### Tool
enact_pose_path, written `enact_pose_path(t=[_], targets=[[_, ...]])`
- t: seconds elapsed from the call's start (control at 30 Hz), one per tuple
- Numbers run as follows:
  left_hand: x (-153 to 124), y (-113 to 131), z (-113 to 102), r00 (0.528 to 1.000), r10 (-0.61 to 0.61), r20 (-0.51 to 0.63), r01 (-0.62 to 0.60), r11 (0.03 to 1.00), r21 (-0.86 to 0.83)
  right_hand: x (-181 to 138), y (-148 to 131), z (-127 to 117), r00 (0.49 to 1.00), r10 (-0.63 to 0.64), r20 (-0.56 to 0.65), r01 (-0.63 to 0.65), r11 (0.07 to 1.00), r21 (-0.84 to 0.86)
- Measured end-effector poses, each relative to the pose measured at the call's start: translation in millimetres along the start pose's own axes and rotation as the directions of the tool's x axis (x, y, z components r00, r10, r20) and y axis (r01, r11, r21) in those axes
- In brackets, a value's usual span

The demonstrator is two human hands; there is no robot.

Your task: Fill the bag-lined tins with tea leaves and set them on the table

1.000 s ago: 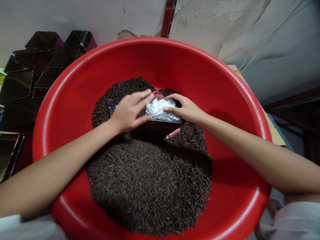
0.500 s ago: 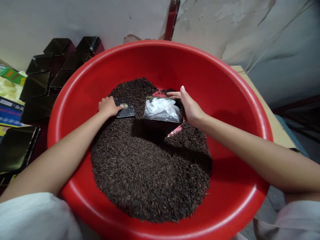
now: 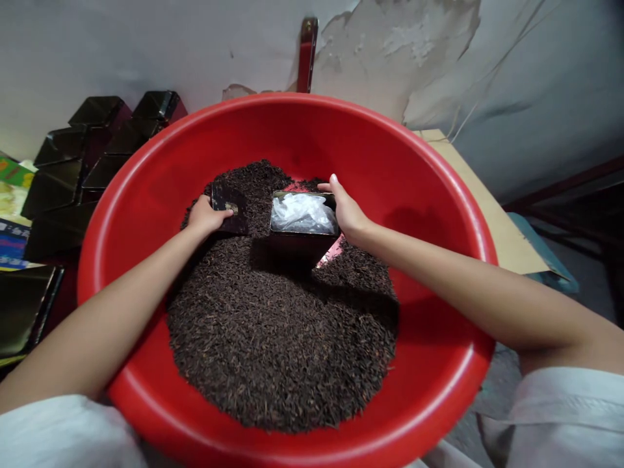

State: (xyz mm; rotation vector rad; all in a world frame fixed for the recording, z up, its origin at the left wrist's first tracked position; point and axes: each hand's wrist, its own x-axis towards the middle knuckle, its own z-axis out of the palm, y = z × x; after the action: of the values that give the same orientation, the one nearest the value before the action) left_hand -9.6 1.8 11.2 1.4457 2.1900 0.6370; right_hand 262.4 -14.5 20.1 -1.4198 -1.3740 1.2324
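A big red basin (image 3: 429, 195) holds a heap of dark loose tea leaves (image 3: 277, 344). An open dark metal tin (image 3: 299, 244) stands in the leaves near the middle, with a clear plastic bag (image 3: 302, 213) inside it. My right hand (image 3: 347, 209) is wrapped round the tin's right side, thumb along its far rim. My left hand (image 3: 205, 216) is closed on a flat dark lid (image 3: 229, 203), which is tilted up from the leaves just left of the tin.
Several dark tins (image 3: 78, 156) are stacked against the wall at the left, with a flat dark lid (image 3: 19, 305) and coloured cartons (image 3: 12, 195) nearer. A tan board (image 3: 492, 214) lies right of the basin. A peeling wall (image 3: 390, 45) rises behind.
My left hand left the bag in the tin, moved left to the lid on the leaves and has raised its edge. My right hand stays on the tin.
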Motion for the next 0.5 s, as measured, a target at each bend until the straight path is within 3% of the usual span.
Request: enact_pose_path(t=[0.17,0.27,0.37,0.47,0.5], targets=[[-9.8,27.1,-4.9,0.958,0.038,-0.283,-0.083,0.985,-0.149,10.9,6.3,-8.2,0.976,-0.029,-0.218,-0.018,0.977,-0.213],[-19.7,39.9,-5.6,0.87,0.12,-0.478,-0.276,0.922,-0.271,4.5,-13.4,-16.4,0.901,-0.331,-0.28,0.221,0.907,-0.36],[-41.8,52.1,-7.5,0.71,0.312,-0.631,-0.581,0.765,-0.276,-13.2,-39.2,-16.9,0.773,-0.63,-0.077,0.539,0.717,-0.442],[-73.9,59.9,-8.4,0.56,0.528,-0.639,-0.772,0.612,-0.171,-34.6,-48.8,-3.7,0.685,-0.699,0.205,0.711,0.582,-0.394],[-85.0,60.9,-8.2,0.536,0.574,-0.619,-0.803,0.573,-0.164,-41.1,-47.0,2.8,0.664,-0.696,0.273,0.742,0.569,-0.355]])
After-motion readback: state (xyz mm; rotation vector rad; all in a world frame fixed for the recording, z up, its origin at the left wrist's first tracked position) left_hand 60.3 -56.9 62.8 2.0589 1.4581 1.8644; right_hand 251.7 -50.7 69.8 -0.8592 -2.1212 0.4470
